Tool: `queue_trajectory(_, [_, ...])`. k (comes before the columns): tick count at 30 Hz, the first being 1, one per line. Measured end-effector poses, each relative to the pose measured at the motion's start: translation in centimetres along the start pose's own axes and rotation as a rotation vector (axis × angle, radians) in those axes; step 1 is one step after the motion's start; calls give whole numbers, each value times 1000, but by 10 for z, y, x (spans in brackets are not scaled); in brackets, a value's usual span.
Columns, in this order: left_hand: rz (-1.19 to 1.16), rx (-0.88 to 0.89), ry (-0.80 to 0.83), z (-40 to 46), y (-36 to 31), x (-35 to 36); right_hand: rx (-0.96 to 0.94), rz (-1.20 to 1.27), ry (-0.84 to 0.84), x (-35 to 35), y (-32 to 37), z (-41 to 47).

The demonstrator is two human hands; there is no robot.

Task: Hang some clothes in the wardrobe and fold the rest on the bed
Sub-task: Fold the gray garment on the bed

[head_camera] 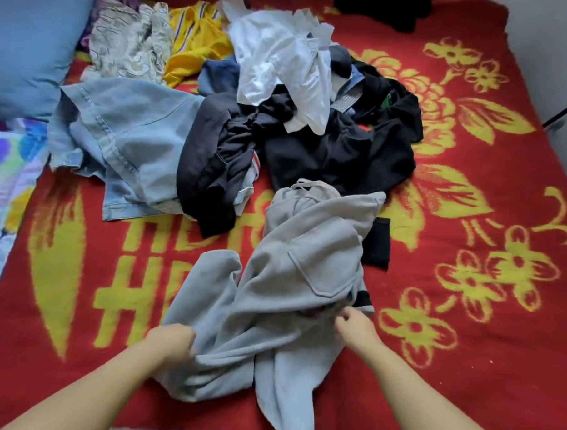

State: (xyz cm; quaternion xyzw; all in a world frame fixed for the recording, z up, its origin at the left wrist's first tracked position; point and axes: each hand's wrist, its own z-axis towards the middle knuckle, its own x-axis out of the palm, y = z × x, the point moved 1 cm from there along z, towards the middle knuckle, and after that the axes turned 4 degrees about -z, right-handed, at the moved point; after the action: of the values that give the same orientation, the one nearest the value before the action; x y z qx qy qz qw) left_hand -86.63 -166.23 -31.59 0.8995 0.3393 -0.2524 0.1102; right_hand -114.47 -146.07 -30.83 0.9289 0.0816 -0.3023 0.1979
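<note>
Head view: a red woollen blanket with yellow flowers and lettering (464,369) covers the bed. On its far half lies a heap of clothes: light blue denim jeans (126,143) at the left, dark navy and black garments (311,151) in the middle, a crumpled white shirt (276,61) on top, a yellow striped jersey (195,38) and a beige patterned cloth (127,39) behind. A blue pillow (30,41) sits at the far left. Nearest, grey fleece sweatpants with a patch pocket (299,264) lie rumpled on the blanket. The left hand (169,341) is closed on one leg's fabric; the right hand (357,327) pinches the cloth below the pocket.
</note>
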Motion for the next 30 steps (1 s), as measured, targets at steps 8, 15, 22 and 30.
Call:
queue_trajectory(8, [-553,264,-601,48,-89,-106,-230,-150,-471,-79,67,36])
queue_trajectory(15, [-913,248,-277,89,-106,-153,-400,-217,-374,-90,118,61])
queue_trajectory(22, [-242,937,-316,-23,-242,-73,-188,203,-683,-121,47,40])
queue_trajectory(30, [-615,527,-599,23,-217,-87,-99,-233,-347,-127,-17,61])
